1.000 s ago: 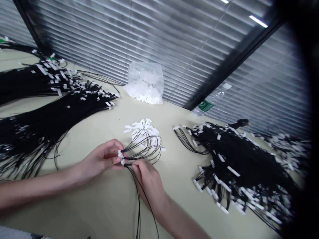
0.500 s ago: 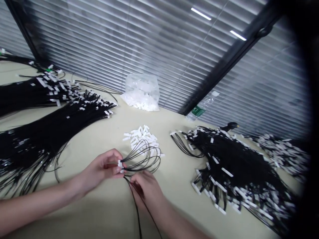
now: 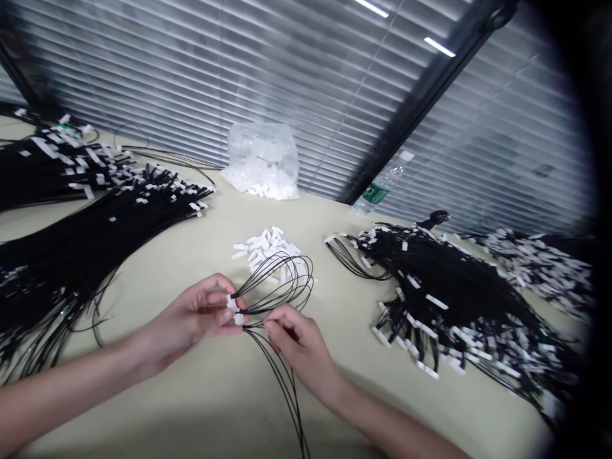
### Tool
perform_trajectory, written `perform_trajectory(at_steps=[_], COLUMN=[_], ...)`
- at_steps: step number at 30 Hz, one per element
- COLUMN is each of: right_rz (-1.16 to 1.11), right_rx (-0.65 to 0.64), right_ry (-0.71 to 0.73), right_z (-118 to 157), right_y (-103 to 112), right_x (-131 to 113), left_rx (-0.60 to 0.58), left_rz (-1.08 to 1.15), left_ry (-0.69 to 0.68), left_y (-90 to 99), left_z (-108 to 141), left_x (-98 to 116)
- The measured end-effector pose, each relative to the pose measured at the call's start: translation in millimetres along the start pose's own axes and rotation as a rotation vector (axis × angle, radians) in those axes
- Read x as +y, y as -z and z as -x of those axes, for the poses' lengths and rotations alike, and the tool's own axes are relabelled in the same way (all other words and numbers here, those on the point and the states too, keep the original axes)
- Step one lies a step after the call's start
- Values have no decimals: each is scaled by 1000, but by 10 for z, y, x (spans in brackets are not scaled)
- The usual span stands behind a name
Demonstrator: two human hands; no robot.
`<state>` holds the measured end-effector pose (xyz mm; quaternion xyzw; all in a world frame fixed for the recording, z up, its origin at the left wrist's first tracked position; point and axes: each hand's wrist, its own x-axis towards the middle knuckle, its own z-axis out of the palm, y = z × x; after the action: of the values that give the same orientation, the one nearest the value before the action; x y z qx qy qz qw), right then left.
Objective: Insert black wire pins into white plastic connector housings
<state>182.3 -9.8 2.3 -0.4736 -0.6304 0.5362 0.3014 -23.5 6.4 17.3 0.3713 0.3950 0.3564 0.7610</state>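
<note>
White connectors point(image 3: 234, 308) are pinched between the thumb and fingers of my left hand point(image 3: 205, 309), left of centre. Thin black wires point(image 3: 287, 271) run from them, some looping out to the right and others hanging down toward the lower edge. Just right of the connectors, my right hand point(image 3: 299, 341) pinches a black wire between thumb and index finger. Behind the loops lies a small pile of loose white connectors point(image 3: 268, 245) on the pale table point(image 3: 191, 395).
Bundles of black wires with white ends point(image 3: 109, 223) spread over the left side. More connectored wires point(image 3: 449, 293) lie on the right. A clear bag of white pieces point(image 3: 262, 162) and a plastic bottle point(image 3: 377, 191) stand by the window blinds point(image 3: 287, 70).
My right hand has moved slightly right and up, and its pinch now shows clearly. More wires hang below the connectors. The whole view has shifted a little.
</note>
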Motion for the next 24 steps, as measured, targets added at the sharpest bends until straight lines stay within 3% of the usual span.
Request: perform_trajectory(at_steps=[5,12,16,19,24], right_rz=[-256,-633,-913,-1099,-1213], right_rx=[-119,-289,-338,-270,-34], right_ry=[-19,-88,-178,-249,-125], right_z=[-51,-148,-185,-198,-270], right_y=[58,337,478,588,777], right_x=[37,173,203,251,391], left_rx=[-7,-42,31,106,139], left_rz=[1,-63,-83,-65,-36], left_ry=[12,-107,-131,-106,-86], left_y=[29,143,206,243,256], left_z=[-60,-142,-185,-210,-207], left_x=[2,-19,-8,10,20])
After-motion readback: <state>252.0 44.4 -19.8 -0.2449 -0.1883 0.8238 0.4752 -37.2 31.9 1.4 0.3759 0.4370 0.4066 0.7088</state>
